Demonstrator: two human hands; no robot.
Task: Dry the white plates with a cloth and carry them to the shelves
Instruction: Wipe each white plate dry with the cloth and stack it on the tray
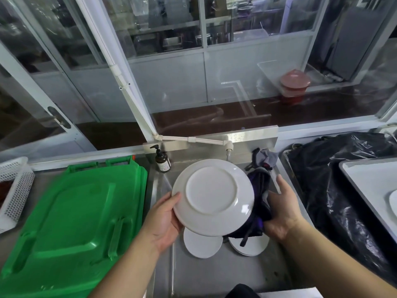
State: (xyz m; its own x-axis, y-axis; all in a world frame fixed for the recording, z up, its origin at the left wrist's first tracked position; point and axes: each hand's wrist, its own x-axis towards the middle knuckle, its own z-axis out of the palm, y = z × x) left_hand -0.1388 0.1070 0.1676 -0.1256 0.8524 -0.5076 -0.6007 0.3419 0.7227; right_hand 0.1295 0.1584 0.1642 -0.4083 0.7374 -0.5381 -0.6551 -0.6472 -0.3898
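Holding the centre of the frame is one white plate [212,196], underside up and tilted toward the camera, above a steel sink [214,272]. Below it, at lower centre, two more groups of plates lie in the sink: a single one [202,244] on the left and what looks like a small stack [251,246] on the right, though the count there is hard to read. A fourth plate's edge [393,201] shows on a tray [369,186] at the right edge.

The left hand [163,222] grips the held plate's lower left rim, thumb curled over the underside and fingers hidden behind. The right hand [281,211] holds a dark cloth [257,203] bunched against the plate's right rim, thumb pressing the cloth, fingers spread behind it.

One green lid [73,222] fills the lower left. One brown pump bottle [162,161] stands at the sink's upper left corner, and one black bag [335,168] sits on the right.
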